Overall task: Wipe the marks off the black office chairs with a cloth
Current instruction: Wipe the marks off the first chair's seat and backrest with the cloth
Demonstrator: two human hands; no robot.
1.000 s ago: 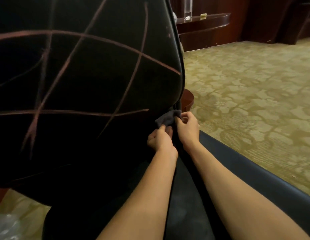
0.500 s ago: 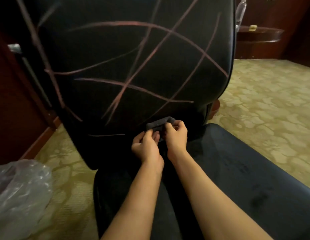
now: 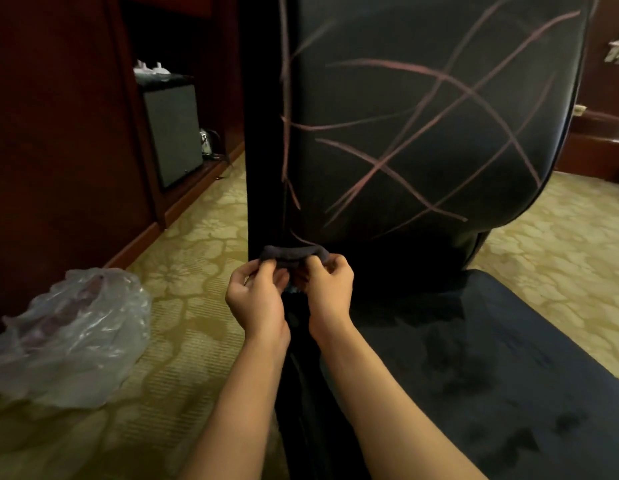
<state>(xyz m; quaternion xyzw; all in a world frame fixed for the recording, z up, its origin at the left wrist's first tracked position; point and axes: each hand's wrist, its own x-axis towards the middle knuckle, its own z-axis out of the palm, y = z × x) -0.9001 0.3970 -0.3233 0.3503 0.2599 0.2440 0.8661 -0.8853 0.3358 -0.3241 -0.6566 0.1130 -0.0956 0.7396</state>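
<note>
Head view. Both hands meet at frame centre, just below the lower edge of the chair back (image 3: 439, 133). L hand (image 3: 257, 299) and R hand (image 3: 327, 289) each pinch one end of a small dark cloth (image 3: 294, 255), fingers curled round it; cloth is bunched into a short roll stretched between the two grips, held in front of the back's bottom edge, contact w/ the upholstery not discernible. Chair back: black, upright, crossed by many pinkish marks (image 3: 387, 168), long strokes running diag. and horiz. across most of the panel, plus a near-vertical one along its L edge. Seat (image 3: 491, 358): dark, w/ blotchy darker patches, extends to lower R under the R forearm. Containers: clear plastic bag (image 3: 72, 334) lies crumpled on the patterned carpet (image 3: 197, 237) at L, well apart from the hands; reddish-brown contents show dimly through the film, not identifiable. Dark wood cabinet (image 3: 58, 133) at L has an open bay holding a grey box-like unit (image 3: 173, 133), w/ small white items on top, too blurred to name.
</note>
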